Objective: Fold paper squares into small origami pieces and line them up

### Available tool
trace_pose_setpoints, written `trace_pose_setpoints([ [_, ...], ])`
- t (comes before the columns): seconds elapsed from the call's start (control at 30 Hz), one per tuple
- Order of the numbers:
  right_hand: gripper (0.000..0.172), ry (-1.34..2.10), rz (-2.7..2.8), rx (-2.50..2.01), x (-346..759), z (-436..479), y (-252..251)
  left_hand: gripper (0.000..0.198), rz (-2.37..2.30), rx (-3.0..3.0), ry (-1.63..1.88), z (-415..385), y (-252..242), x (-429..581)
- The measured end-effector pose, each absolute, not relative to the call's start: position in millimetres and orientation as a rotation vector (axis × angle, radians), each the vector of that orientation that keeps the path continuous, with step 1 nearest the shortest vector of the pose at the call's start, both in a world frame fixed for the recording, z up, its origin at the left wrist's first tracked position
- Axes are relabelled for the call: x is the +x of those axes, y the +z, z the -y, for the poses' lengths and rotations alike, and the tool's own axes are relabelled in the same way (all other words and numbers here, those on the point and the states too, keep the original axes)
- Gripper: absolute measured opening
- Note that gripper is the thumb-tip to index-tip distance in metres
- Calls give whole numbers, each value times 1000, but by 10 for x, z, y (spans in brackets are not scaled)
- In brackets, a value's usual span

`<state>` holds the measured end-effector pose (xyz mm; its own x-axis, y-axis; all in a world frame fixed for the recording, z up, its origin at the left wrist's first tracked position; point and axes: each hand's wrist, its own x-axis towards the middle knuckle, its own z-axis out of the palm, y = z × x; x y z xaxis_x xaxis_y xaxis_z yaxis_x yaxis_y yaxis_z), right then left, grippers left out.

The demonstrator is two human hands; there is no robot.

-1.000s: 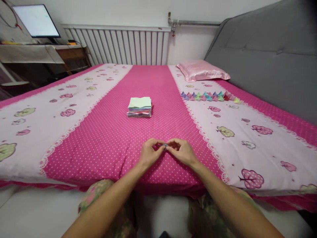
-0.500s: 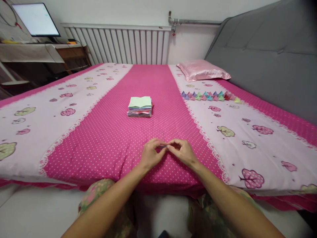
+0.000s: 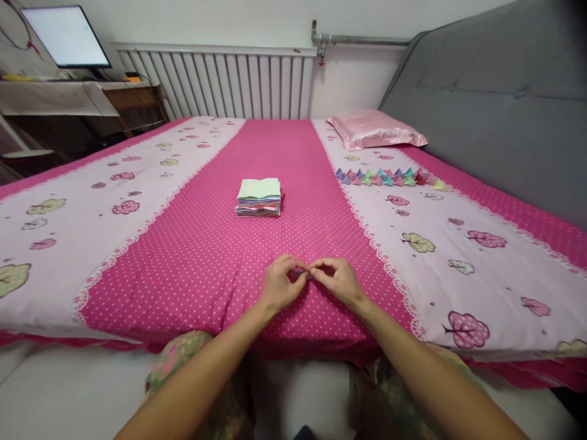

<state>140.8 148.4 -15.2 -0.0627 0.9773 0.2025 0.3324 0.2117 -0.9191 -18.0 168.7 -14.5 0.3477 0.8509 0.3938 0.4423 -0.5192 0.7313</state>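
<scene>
My left hand (image 3: 283, 282) and my right hand (image 3: 338, 280) meet fingertip to fingertip over the pink dotted bedspread (image 3: 220, 256). Pinched between them is a small folded piece of paper (image 3: 310, 275), dark purplish and mostly covered by the fingers. Both hands are closed on it, thumbs and forefingers pressed together. Beyond them sits a stack of coloured paper (image 3: 259, 189), pale green sheet on top. To the right, folded paper pieces (image 3: 387, 178) in several colours lie in two rows, with a yellow piece (image 3: 441, 185) at their right end.
A pink pillow (image 3: 376, 129) lies at the back right, against a grey padded headboard (image 3: 499, 104). Along the far wall runs a white radiator (image 3: 229, 82) with a pipe (image 3: 367, 41). At the far left a monitor (image 3: 66, 36) stands on a desk (image 3: 55, 98).
The fingertips have shifted very slightly, and the folded paper between them now shows at a slightly different angle. Everything else looks the same.
</scene>
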Motion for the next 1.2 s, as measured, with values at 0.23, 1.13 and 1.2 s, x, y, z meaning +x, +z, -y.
trace_pose_setpoints([
  [0.23,13,834,1579,-1310,1389,-1484,-158,7,-1191,2098,1035,-1680,-126,-166],
  [1.13,10,571,1645,-1434,1378,-1463,-203,11,-1357,1834,1001,-1787,-185,-242],
  [1.2,9,562,1651,-1435,1381,-1461,-200,12,-1371,1872,982,-1801,-192,-254],
])
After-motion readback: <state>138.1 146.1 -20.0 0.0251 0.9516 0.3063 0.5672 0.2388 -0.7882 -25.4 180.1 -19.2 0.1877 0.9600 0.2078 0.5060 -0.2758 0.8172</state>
